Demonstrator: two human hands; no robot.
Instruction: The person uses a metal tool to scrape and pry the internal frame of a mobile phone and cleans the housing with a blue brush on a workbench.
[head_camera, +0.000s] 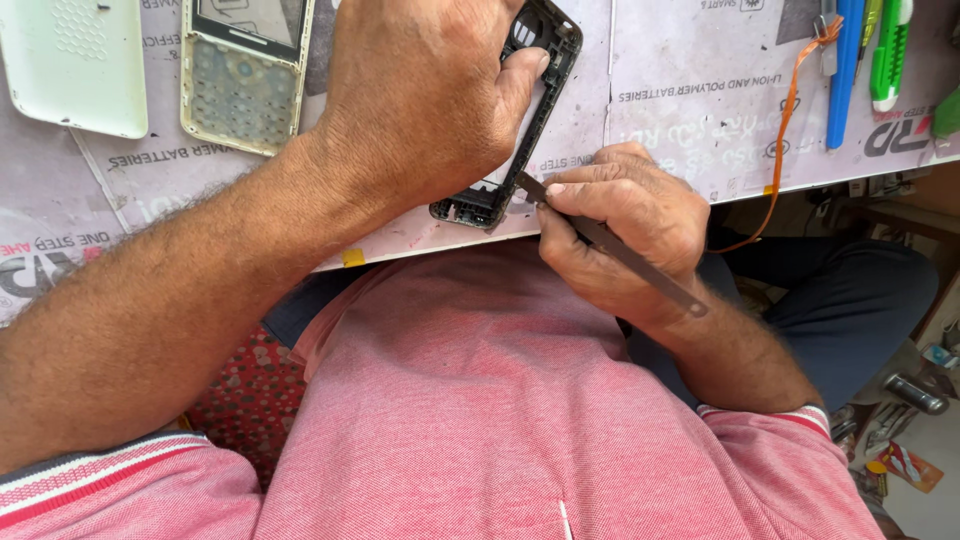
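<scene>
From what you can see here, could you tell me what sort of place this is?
Probably a phone repair bench: the left hand steadies a black phone frame, the right hand works tweezers into it, and a keypad housing lies nearby.

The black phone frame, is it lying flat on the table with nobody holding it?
No, the left hand grips the black phone frame while the right hand presses a thin metal tool against its edge.
</scene>
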